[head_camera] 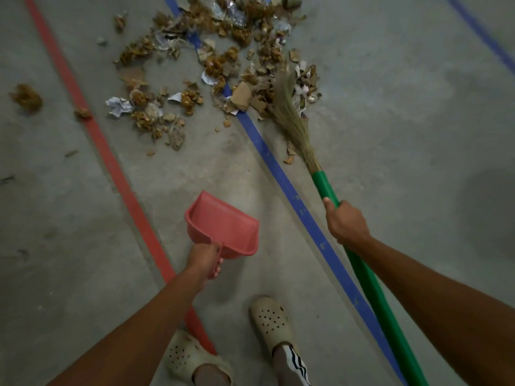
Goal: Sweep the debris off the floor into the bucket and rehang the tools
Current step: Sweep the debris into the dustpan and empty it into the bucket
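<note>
Green-handled broom [328,190] is clenched in the right hand [345,222], its bristles touching the debris [211,65] ahead; the left hand [204,260] grips a red dustpan [223,224], held nearer, well short of the pile.

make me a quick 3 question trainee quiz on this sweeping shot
1. True or false: the red dustpan already holds debris.
2. Which hand grips the green broom handle? A) left B) right C) both
3. Fill in: the broom bristles lie among debris beside the ___ floor line.

Key:
1. False; its scoop looks empty, held in the left hand.
2. B, the right hand.
3. Blue.
</note>
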Demonstrator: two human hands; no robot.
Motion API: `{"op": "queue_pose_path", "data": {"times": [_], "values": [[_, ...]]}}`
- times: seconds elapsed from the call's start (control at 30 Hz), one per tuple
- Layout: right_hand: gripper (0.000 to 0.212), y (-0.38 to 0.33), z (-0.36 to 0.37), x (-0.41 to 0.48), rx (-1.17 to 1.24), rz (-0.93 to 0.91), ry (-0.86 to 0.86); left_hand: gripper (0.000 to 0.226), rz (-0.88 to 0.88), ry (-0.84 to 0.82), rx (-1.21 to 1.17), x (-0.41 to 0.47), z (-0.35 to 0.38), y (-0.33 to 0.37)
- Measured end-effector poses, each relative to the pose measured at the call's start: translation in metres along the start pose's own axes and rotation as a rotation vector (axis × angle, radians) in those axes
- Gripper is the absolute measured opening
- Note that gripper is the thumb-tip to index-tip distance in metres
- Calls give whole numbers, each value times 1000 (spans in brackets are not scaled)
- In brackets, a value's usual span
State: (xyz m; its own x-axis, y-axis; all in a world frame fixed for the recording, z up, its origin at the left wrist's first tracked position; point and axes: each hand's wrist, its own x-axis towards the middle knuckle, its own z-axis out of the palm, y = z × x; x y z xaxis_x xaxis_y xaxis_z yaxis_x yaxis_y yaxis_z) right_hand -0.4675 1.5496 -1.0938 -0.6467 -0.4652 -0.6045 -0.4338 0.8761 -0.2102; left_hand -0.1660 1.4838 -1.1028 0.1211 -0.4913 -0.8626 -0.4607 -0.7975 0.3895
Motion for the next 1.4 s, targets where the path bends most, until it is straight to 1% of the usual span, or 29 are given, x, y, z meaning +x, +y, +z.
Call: {"op": "queue_pose_path", "data": {"times": [0.1,0.2,0.33,0.43,0.5,0.6,0.77,0.87,0.93,1.0,1.1,1.27,1.4], "values": [[59,-2,14,-19,8,-50,-9,33,1,6,-13,1,-3,0],[52,-7,29,-42,-30,-168,-42,34,-1,18,-13,6,-12,-2],[44,-23,48,-62,-203,-329,-134,35,-16,26,-14,17,-26,-10],[49,-38,66,-66,-345,-392,-222,32,-39,37,-19,26,-39,-18],[51,-49,78,-66,-443,-381,-275,31,-52,33,-31,30,-49,-23],[53,-64,91,-66,-504,-283,-313,31,-63,36,-58,34,-64,-31],[58,-94,102,-62,-295,-75,-238,36,-48,49,-97,42,-95,-45],[59,-116,99,-64,-114,-13,-184,37,-35,59,-121,45,-119,-50],[57,-130,98,-70,-43,-11,-143,37,-23,64,-151,46,-135,-53],[53,-143,99,-81,-43,-62,-103,37,-12,71,-175,45,-152,-55],[49,-161,106,-100,-74,-208,-71,38,6,81,-200,44,-176,-55],[51,-201,131,-139,-188,-395,-90,35,20,109,-231,41,-226,-54],[48,-239,157,-175,-252,-498,-165,35,5,135,-245,41,-268,-62]]}}
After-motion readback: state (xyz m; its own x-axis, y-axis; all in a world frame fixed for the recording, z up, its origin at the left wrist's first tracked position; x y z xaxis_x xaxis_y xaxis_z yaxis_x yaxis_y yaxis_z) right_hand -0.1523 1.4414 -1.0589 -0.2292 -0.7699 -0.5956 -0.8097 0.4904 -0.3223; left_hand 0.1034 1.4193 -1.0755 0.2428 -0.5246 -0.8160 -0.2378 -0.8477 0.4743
